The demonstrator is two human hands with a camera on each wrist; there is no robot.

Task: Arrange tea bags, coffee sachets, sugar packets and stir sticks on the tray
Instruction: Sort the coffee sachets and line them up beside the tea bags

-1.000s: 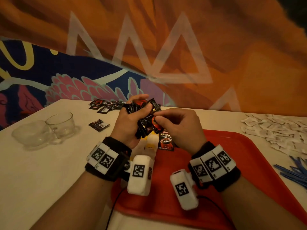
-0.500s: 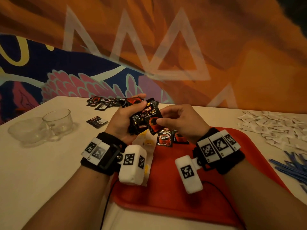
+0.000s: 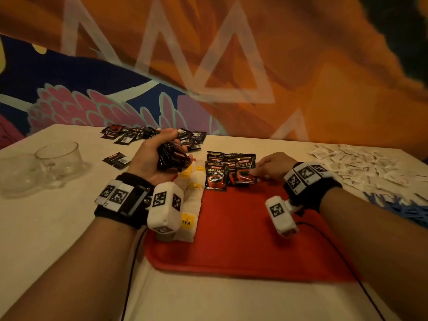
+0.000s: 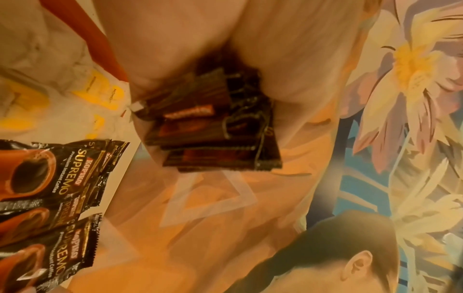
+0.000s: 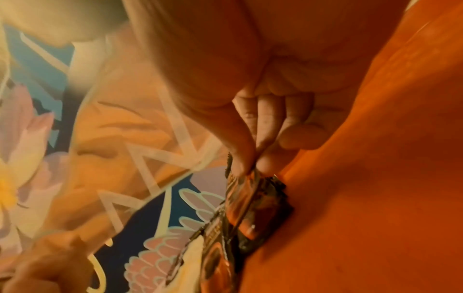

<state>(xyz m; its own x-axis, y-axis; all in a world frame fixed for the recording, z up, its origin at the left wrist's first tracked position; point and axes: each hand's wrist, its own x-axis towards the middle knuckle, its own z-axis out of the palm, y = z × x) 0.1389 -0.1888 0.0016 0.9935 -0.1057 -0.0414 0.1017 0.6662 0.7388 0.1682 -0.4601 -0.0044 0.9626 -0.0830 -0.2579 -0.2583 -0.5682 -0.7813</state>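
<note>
1. The left hand (image 3: 151, 156), mid frame, grips a stack (image 3: 172, 157) of sachets.
2. The right hand (image 3: 272, 166) pinches one sachet (image 3: 243, 176) flat on the tray (image 3: 243, 228), its top pointing up-frame.

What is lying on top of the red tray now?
On the red tray: a row of tea bags along its left side, and overlapping Kopiko coffee sachets at the far end. The right hand pinches one sachet. Lower sachets are partly covered.
</note>
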